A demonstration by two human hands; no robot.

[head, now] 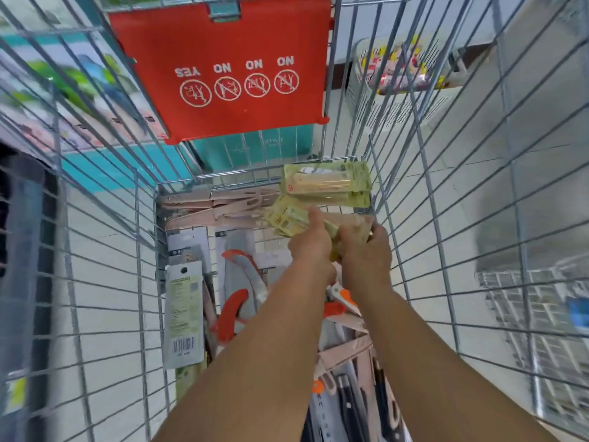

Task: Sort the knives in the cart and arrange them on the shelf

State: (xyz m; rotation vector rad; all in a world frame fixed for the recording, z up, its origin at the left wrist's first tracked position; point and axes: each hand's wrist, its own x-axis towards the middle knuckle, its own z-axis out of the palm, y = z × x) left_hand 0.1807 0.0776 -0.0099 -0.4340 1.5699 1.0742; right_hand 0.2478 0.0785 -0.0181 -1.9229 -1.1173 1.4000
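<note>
Knives in yellow-green packs point(288, 218) gripped by both left hand point(310, 242) and right hand point(366, 250), near cart point(105, 250) front wall. Sorting underway; red-handled knives point(236, 301) below remained loose, none shelved

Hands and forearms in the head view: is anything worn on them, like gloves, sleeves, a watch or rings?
Nothing that shows. The left hand and right hand are bare, with no gloves. Both forearms are bare to the bottom edge of the frame, with no sleeve, watch or band. No ring shows; motion blur hides fine detail on the fingers.

Wire cart point(146, 282) — packaged knives point(242, 282) heaped on its bottom.
</note>
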